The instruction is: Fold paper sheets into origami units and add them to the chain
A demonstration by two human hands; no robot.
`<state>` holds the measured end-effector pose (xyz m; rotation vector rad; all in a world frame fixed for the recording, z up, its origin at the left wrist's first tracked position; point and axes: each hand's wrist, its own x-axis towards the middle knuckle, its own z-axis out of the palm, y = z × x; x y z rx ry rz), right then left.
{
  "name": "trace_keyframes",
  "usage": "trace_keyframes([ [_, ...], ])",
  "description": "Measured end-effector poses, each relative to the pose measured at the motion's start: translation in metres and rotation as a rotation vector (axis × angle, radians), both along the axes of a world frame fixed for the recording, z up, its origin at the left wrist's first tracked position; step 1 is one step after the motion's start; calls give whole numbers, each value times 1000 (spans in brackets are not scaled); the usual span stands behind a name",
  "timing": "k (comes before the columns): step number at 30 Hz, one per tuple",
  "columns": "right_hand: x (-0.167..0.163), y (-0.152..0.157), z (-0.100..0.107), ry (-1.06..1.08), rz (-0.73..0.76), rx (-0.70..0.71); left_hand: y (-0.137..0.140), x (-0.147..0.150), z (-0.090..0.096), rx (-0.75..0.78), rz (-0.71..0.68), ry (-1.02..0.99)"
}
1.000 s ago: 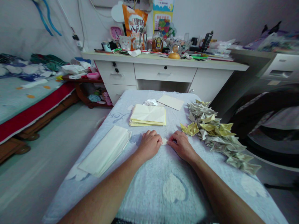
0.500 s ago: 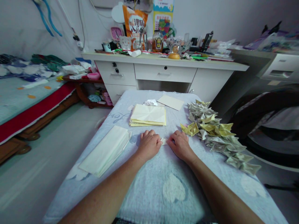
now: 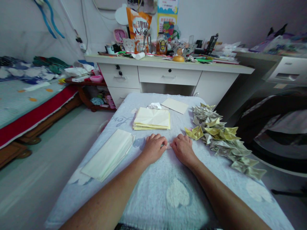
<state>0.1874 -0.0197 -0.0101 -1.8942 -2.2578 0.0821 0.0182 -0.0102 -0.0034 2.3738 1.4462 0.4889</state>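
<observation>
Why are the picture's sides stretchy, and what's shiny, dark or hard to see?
Head view: the bed and washing machine look stretched near the edges, probably from a wide lens; head view: a pale shine streaks the floor, while the gap under the drawer is dark; head view: the paper between left hand and right hand is mostly covered.

An orange snack bag (image 3: 137, 25) stands on the white desk (image 3: 155, 72) between a pink clock (image 3: 119, 35) and a jar (image 3: 161, 44). A bed (image 3: 16, 103) is at the left, a washing machine (image 3: 287, 68) at the right.
</observation>
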Motion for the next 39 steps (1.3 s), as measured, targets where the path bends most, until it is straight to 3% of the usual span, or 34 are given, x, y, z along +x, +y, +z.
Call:
trace_keyframes([
  [16, 0, -8, 0, 54, 34, 79, -1, 5, 0, 11, 28, 97],
  [31, 0, 1, 1, -61, 33, 50, -2, 6, -1, 23, 25, 114],
  [39, 4, 4, 0, -14, 54, 24, -2, 4, 1, 2, 0, 66],
])
